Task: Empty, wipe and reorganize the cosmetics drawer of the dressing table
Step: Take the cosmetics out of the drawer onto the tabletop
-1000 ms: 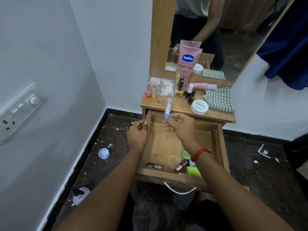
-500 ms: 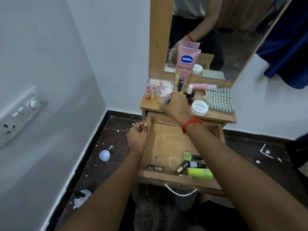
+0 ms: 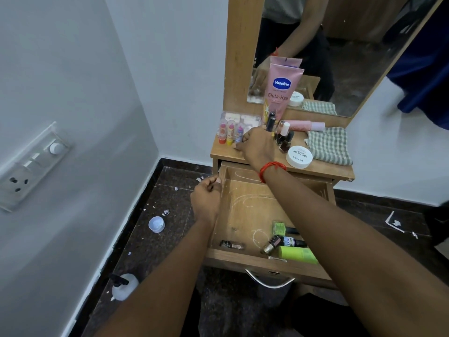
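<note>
Head view, drawer (image 3: 245,215): pulled open, mostly emptied, white smears unwiped.
Tabletop (image 3: 323,167): already held Vaseline tube (image 3: 281,91), checked cloth (image 3: 328,144), lip balms (image 3: 229,131).
Left inside: green tube (image 3: 297,255), dark bottle (image 3: 283,243), small vial (image 3: 232,244).
Right hand (image 3: 255,147): fingers curled beside the lip balms; contents unclear.
Left hand (image 3: 206,198): closed on drawer's side edge.

The blue-capped tube (image 3: 240,132) now stands on the dressing table top just right of the yellow tube (image 3: 230,131), no longer raised over the drawer; right hand (image 3: 255,147) beside it.

Matt wooden drawer (image 3: 245,210), glossy metal handle (image 3: 268,281), checked cloth (image 3: 330,145)
</note>
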